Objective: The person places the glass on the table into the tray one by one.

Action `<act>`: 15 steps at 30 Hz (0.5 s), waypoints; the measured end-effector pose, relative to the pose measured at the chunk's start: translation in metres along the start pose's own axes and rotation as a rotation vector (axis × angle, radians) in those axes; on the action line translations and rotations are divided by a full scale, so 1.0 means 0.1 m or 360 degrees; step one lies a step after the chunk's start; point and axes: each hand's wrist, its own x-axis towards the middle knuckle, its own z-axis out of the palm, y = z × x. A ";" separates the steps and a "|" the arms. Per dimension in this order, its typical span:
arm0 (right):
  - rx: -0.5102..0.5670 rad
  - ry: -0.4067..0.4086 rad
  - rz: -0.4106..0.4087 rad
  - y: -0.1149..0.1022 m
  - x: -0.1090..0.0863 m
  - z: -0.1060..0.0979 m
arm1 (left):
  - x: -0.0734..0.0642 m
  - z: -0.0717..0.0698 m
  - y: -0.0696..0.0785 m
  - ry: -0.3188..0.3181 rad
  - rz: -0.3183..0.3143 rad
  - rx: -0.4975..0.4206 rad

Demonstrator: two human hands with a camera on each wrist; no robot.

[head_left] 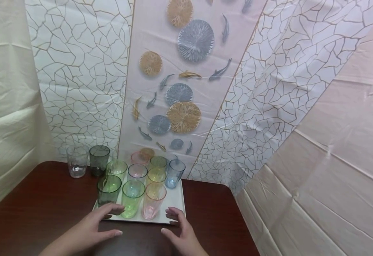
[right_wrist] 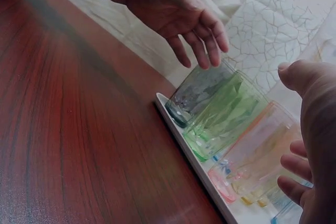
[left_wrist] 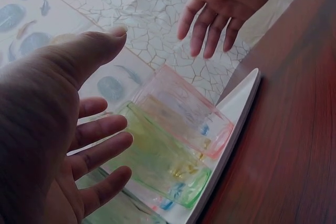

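Note:
A white tray on the table bears several coloured drinking glasses standing upright. In its front row are a dark grey glass, a green glass and a pink glass. My left hand hovers at the front left of the tray, thumb and fingers spread apart, fingertips close to the green glass. At the front right corner my right hand is held likewise, its palm toward the pink glass. Both hands are without any object; the left wrist view shows bare left fingers.
Left of the tray stand a clear glass and another dark glass. A blue glass is at the tray's back right. Patterned cloth hangs behind the dark red wooden table, with plain cream cloth at both sides.

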 end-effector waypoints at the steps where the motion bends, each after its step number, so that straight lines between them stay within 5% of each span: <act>1: 0.0003 0.0000 0.0012 0.00 -0.01 -0.01 | 0.00 0.00 -0.01 0.0008 -0.0007 0.0012; 4: -0.0003 0.0000 0.0036 0.00 -0.03 -0.02 | -0.01 -0.02 -0.10 0.0107 -0.0032 0.0015; 7: -0.0019 -0.0003 0.0042 -0.02 -0.05 -0.03 | 0.02 -0.15 -0.26 0.0375 -0.0166 0.0082; 11: -0.0051 -0.0020 -0.0002 -0.06 -0.07 -0.03 | 0.13 -0.47 -0.66 0.0761 -0.0506 0.0222; 15: -0.0042 -0.0061 0.0033 -0.11 -0.07 -0.02 | 0.27 -0.82 -1.15 0.0827 -0.0823 0.0299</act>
